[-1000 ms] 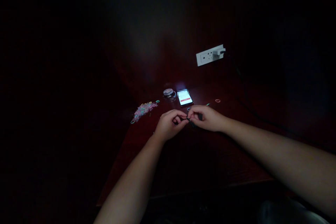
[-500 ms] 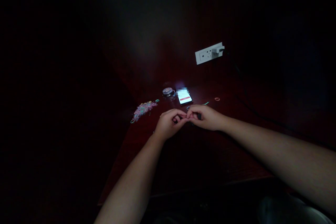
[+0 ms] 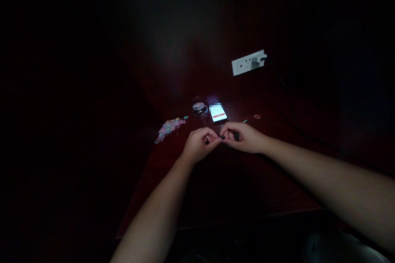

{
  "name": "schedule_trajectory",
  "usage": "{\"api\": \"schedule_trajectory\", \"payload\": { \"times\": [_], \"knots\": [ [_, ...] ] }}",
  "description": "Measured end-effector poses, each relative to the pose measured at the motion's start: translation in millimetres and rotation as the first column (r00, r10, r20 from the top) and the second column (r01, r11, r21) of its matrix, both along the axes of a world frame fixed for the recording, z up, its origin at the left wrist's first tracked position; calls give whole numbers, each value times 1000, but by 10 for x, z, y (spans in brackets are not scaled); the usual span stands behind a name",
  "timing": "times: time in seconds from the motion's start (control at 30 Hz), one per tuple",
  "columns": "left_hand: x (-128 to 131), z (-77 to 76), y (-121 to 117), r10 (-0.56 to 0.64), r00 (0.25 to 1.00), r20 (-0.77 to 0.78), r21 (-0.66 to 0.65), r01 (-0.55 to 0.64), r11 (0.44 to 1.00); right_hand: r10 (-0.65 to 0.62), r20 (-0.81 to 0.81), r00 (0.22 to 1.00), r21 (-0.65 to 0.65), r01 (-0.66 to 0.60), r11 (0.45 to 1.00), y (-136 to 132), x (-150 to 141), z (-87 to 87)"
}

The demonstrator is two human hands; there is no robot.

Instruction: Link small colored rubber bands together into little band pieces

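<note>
My left hand [image 3: 200,144] is closed, thumb and forefinger pinched together. Facing it, my right hand [image 3: 242,137] is closed in a pinch too, its fingertips almost meeting the left ones. Between the fingertips shows a small dark piece [image 3: 221,137], too tiny and dim to name. Just beyond the hands lies a phone [image 3: 219,114] with its screen lit. To the left is a heap of small coloured elastic bands [image 3: 169,128]. A pink-orange band [image 3: 257,117] and a green strip [image 3: 245,121] lie past my right hand.
A small clear jar with a lid [image 3: 200,109] stands left of the phone. The dark red tabletop [image 3: 160,176] ends at a left edge and a front edge. On the wall behind is a white socket panel [image 3: 242,65] with a charger plugged in. Surroundings are very dark.
My fingertips have drawn slightly apart, and the small dark piece between them shows more clearly. The whole view has shifted a little; the objects on the table lie as before.
</note>
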State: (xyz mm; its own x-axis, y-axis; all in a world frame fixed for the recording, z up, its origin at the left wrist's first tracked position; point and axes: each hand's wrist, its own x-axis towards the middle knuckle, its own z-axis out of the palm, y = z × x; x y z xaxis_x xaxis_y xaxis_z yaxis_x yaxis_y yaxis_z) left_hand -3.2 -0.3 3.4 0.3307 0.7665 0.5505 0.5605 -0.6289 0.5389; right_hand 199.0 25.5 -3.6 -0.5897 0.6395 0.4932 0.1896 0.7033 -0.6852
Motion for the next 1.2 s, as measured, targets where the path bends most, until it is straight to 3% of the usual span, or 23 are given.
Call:
{"api": "schedule_trajectory", "payload": {
  "times": [0.57,1.2],
  "knots": [
    [-19,-12,-2,-22,998,-63,9,23,1000,-50,14,999,70,49,996,41,-4,-5],
    [-16,-1,-23,-27,997,-73,24,28,999,-46,18,999,10,46,999,49,-16,-45]
  ]
}}
